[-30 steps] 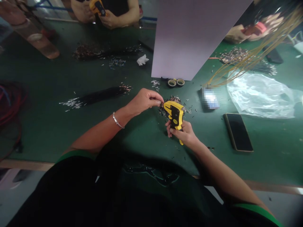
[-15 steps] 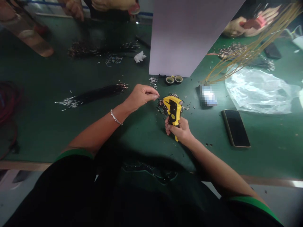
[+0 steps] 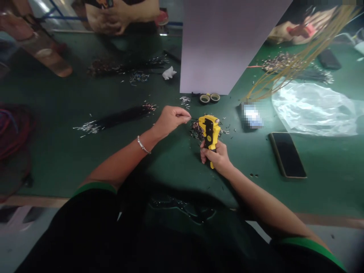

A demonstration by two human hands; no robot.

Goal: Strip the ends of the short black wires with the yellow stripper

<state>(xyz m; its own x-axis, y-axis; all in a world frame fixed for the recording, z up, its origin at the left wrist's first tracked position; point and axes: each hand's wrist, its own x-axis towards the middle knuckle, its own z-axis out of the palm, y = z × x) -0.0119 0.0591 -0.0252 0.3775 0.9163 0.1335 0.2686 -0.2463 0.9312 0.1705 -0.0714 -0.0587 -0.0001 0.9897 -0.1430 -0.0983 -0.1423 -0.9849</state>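
Observation:
My left hand [image 3: 173, 120] is closed in a pinch on a thin black wire [image 3: 195, 118]. The wire's far end is at the jaws of a yellow and black wire stripper [image 3: 209, 131], though whether it sits inside them is too small to tell. My right hand [image 3: 217, 156] is wrapped round the stripper's handle and holds it upright. Beneath the tool's head lies a pile of small dark and coppery clippings [image 3: 196, 131]. To the left, a bundle of black wires [image 3: 119, 116] rests on the green table, with pale tips at one end and coppery tips at the other.
Two tape rolls [image 3: 209, 98] stand by a pale upright panel [image 3: 210, 49]. On the right are a phone [image 3: 287, 155], a clear plastic bag [image 3: 313, 108] and yellow wires [image 3: 295, 64]. Co-workers' hands [image 3: 109, 19] show across the table; red cable [image 3: 14, 132] lies far left.
The black wire now shows between my left fingertips and the stripper, with a slightly wider gap there. Across the table, a co-worker's hands have come together. The whole view has shifted slightly.

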